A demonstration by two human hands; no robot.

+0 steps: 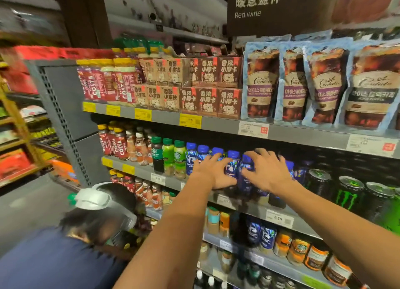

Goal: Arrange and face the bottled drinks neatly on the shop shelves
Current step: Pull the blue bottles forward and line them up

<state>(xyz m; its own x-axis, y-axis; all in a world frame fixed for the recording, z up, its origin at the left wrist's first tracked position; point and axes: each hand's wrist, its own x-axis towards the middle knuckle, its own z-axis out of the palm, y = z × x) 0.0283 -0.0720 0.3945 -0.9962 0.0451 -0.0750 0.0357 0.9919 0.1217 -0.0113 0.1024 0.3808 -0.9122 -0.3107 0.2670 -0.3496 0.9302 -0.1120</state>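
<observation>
- Both bare arms reach forward to the second shelf (138,169), where a row of blue-capped bottles (191,156) stands at the front edge.
- The left hand (213,173) lies against the row, its fingers (208,159) spread apart over the tops and shoulders of the bottles; they are not wrapped round any single one.
- The right hand (267,172) sits just beside it, fingers (259,153) also splayed, covering the next blue bottles; whether it grips one I cannot tell.
- One blue bottle (232,165) shows upright in the gap between the two hands, label outward.
- Left of the blue row stand green-capped Starbucks bottles (179,159), then Costa bottles (121,146) with yellow caps.
- Right of the hands are black Monster cans (348,193).
- On the shelf above sit brown cartons (207,72) and blue coffee pouches (260,81).
- Lower left, another person (65,254) in a dark blue top bends toward the lower shelves, a white headset (93,196) on the head.
</observation>
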